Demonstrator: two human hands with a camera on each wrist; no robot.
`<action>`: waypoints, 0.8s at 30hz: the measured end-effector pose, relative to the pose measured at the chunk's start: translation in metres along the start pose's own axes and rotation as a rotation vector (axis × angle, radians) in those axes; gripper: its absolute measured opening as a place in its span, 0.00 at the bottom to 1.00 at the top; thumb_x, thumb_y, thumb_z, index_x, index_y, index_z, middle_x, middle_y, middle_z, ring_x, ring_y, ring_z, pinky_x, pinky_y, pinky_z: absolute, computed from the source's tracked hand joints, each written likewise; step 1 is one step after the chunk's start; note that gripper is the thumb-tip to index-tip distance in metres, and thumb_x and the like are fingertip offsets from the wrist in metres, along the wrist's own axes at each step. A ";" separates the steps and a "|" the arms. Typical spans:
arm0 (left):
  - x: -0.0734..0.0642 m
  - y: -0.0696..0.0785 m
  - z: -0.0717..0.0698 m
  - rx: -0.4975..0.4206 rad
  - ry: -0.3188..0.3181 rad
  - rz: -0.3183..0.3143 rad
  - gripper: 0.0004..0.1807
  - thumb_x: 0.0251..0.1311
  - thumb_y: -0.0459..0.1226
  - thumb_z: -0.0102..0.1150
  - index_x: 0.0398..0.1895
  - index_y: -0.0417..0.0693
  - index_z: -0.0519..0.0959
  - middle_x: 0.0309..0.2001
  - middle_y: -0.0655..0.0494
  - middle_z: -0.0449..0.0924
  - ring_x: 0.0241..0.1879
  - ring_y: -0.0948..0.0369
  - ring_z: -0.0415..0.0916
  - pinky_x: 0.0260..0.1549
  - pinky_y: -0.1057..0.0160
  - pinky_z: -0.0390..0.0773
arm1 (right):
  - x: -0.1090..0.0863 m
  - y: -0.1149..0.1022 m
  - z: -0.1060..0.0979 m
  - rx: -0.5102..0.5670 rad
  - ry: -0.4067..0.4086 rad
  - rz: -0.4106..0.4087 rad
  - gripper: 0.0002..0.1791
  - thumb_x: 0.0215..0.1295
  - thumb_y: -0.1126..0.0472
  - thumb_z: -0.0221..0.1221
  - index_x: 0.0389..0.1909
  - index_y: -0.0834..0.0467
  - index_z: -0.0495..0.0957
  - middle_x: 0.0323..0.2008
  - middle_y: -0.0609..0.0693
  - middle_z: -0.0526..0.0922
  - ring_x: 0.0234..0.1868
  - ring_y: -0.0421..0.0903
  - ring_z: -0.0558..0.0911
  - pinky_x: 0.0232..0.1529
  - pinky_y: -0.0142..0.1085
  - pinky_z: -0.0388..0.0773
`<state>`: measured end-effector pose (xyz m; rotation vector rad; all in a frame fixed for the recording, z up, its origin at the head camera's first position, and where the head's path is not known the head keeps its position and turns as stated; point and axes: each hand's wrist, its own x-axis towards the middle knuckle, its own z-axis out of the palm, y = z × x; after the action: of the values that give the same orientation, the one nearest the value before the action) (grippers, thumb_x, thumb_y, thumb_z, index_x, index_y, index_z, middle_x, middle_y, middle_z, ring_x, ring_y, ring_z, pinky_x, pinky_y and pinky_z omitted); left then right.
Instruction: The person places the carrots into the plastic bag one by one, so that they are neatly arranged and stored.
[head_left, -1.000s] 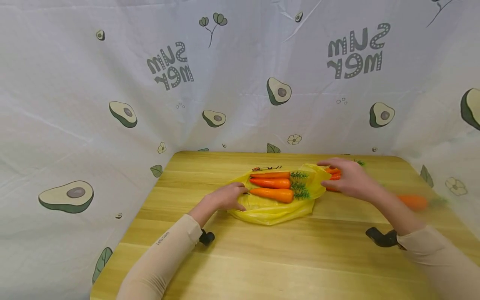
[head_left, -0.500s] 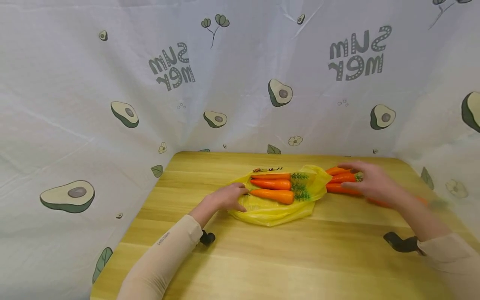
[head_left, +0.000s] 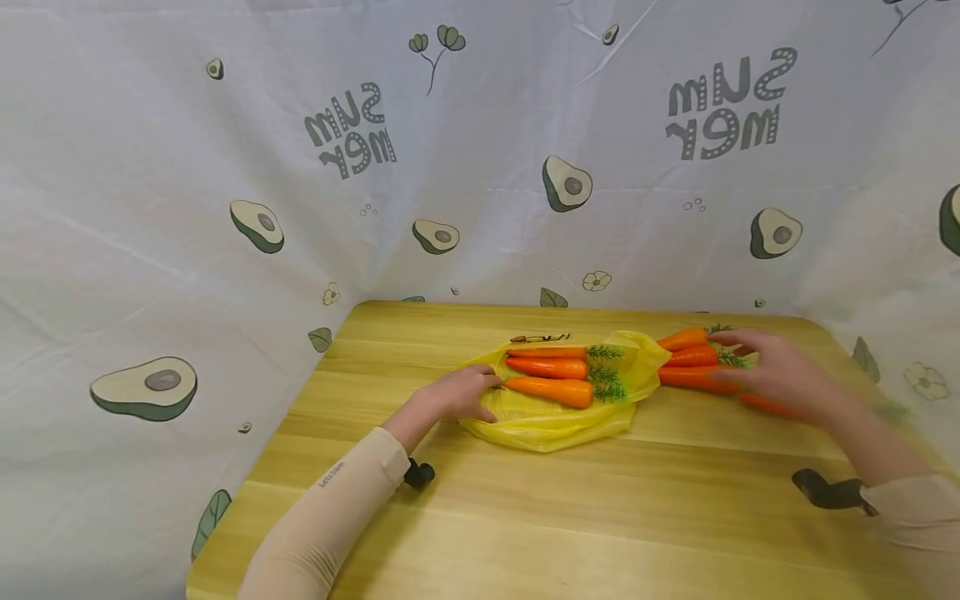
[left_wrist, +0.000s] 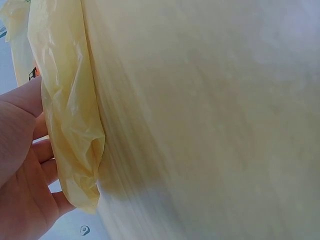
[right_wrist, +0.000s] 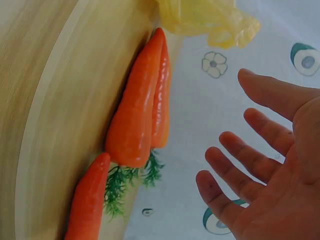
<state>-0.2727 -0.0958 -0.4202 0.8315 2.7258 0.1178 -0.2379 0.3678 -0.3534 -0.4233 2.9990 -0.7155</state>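
A yellow plastic bag (head_left: 558, 431) lies on the table, with 3 orange carrots (head_left: 553, 368) with green tops in its mouth. My left hand (head_left: 459, 395) is at the bag's left end, thumb and fingers apart. In the left wrist view the film (left_wrist: 70, 110) covers its fingertips; whether they pinch the film is hidden. My right hand (head_left: 787, 379) hovers over more carrots (head_left: 693, 357) right of the bag. It holds nothing, and the right wrist view shows its fingers spread, apart from the carrots (right_wrist: 132, 110).
Another carrot (head_left: 772, 407), with the right hand partly over it, lies further right; its tip touches a neighbour in the right wrist view. A white curtain (head_left: 487, 150) printed with avocados hangs behind the wooden table (head_left: 525, 525).
My right hand has moved from the bag's right edge to the right, over the loose carrots, uncovering more of them. My left hand has stayed at the bag.
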 end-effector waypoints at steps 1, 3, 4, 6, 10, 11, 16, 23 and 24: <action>0.000 0.000 0.000 -0.001 -0.001 0.000 0.41 0.62 0.55 0.66 0.75 0.51 0.67 0.74 0.50 0.63 0.72 0.53 0.64 0.70 0.55 0.67 | 0.000 0.003 0.000 -0.001 0.001 0.001 0.40 0.64 0.41 0.66 0.69 0.62 0.69 0.64 0.72 0.72 0.59 0.70 0.73 0.52 0.67 0.72; 0.000 0.001 0.001 0.002 -0.002 -0.001 0.41 0.62 0.55 0.66 0.75 0.51 0.67 0.74 0.50 0.63 0.72 0.53 0.64 0.70 0.55 0.67 | 0.000 0.007 0.000 -0.003 -0.017 0.017 0.42 0.65 0.40 0.65 0.70 0.63 0.68 0.65 0.73 0.70 0.59 0.72 0.72 0.52 0.68 0.72; 0.000 0.001 0.001 0.003 -0.002 -0.002 0.41 0.62 0.55 0.66 0.75 0.51 0.67 0.74 0.50 0.63 0.73 0.53 0.64 0.70 0.55 0.67 | 0.000 0.009 0.000 -0.002 -0.027 0.026 0.43 0.65 0.39 0.65 0.70 0.63 0.67 0.66 0.73 0.69 0.59 0.73 0.72 0.52 0.68 0.72; 0.001 0.000 0.001 0.005 -0.002 0.001 0.41 0.62 0.56 0.66 0.75 0.51 0.67 0.74 0.49 0.63 0.73 0.53 0.63 0.70 0.55 0.67 | 0.000 0.013 0.000 -0.007 -0.041 0.040 0.44 0.65 0.38 0.64 0.71 0.64 0.66 0.67 0.73 0.68 0.60 0.73 0.72 0.51 0.67 0.73; 0.001 -0.001 0.000 -0.008 0.003 0.010 0.41 0.61 0.55 0.67 0.75 0.50 0.67 0.74 0.49 0.64 0.72 0.53 0.64 0.70 0.55 0.68 | -0.001 0.020 -0.001 -0.018 -0.060 0.068 0.47 0.63 0.36 0.64 0.72 0.64 0.65 0.67 0.73 0.67 0.60 0.74 0.71 0.49 0.66 0.74; 0.001 -0.001 0.000 -0.008 0.004 0.011 0.41 0.62 0.55 0.67 0.75 0.51 0.67 0.74 0.49 0.64 0.72 0.53 0.64 0.70 0.55 0.68 | -0.002 0.021 -0.002 -0.020 -0.059 0.070 0.47 0.63 0.37 0.65 0.72 0.63 0.65 0.67 0.73 0.68 0.60 0.73 0.71 0.49 0.66 0.74; 0.001 -0.001 -0.001 -0.021 -0.002 0.003 0.41 0.62 0.55 0.67 0.75 0.51 0.66 0.74 0.50 0.63 0.72 0.53 0.64 0.70 0.55 0.67 | -0.005 0.028 -0.002 -0.032 -0.040 0.049 0.43 0.63 0.43 0.67 0.72 0.62 0.66 0.66 0.73 0.70 0.59 0.72 0.72 0.48 0.65 0.75; 0.000 0.000 0.001 -0.011 0.004 0.014 0.41 0.62 0.55 0.67 0.75 0.51 0.67 0.73 0.49 0.64 0.71 0.53 0.65 0.70 0.54 0.67 | -0.007 0.041 0.001 -0.054 -0.020 0.035 0.40 0.63 0.49 0.68 0.68 0.68 0.68 0.62 0.77 0.71 0.57 0.75 0.73 0.52 0.69 0.72; 0.000 0.000 0.002 -0.009 0.006 0.015 0.41 0.62 0.55 0.67 0.75 0.51 0.67 0.73 0.49 0.64 0.71 0.53 0.65 0.70 0.54 0.67 | -0.009 0.043 0.001 -0.057 -0.020 0.034 0.40 0.63 0.50 0.69 0.68 0.68 0.68 0.62 0.77 0.71 0.57 0.76 0.73 0.52 0.69 0.72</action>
<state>-0.2721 -0.0955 -0.4218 0.8504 2.7230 0.1354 -0.2407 0.4067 -0.3743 -0.3778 3.0061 -0.6212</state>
